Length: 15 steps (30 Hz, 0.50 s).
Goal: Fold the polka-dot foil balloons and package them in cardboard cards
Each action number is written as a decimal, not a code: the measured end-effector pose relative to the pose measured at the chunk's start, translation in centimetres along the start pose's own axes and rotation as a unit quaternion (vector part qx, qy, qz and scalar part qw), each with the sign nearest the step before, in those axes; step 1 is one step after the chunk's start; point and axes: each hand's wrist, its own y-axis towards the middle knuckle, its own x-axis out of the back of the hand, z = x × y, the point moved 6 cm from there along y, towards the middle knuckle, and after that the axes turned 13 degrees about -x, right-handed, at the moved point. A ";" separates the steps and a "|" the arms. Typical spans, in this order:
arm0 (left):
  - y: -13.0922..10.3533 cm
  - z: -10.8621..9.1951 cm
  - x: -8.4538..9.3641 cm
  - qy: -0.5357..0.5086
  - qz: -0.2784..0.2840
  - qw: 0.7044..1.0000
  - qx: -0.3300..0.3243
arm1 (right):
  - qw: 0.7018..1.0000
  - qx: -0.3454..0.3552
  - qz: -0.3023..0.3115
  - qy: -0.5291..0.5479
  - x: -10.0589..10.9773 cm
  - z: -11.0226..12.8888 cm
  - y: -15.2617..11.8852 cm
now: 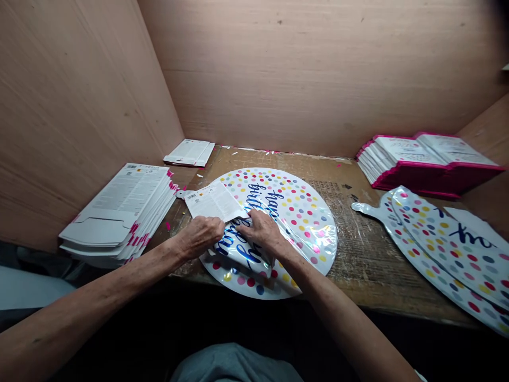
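A round white foil balloon with coloured dots and blue lettering lies flat on the table, its tail to the left. Above its left part, a white printed card envelope is tilted between my hands. My left hand is closed on the near left edge of the envelope. At its right end, my right hand has its thumb and fingers closed round the edge. Below the hands, a folded shiny piece with blue lettering sticks out; whether it is inside the envelope is hard to tell.
A stack of printed envelopes stands at the left, with a smaller pile behind. Pink-edged packets are at the back right. More dotted balloons lie at the right. Wooden panels enclose the table.
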 end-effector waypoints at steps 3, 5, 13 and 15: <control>-0.2 -0.5 0.7 -0.012 -0.024 1.000 0.003 | 0.997 -0.031 -0.062 0.020 0.6 -0.6 0.0; -0.7 -0.6 1.6 -0.035 -0.122 0.990 0.064 | 0.990 -0.039 -0.110 0.078 0.9 -1.4 -0.2; -1.2 -0.7 -3.2 -0.465 -0.499 0.665 0.305 | 0.940 -0.022 -0.138 0.311 1.5 -4.1 -0.3; -0.2 -0.6 -4.7 -0.536 -0.518 0.588 0.315 | 0.946 0.013 -0.154 0.286 1.6 -4.3 -1.8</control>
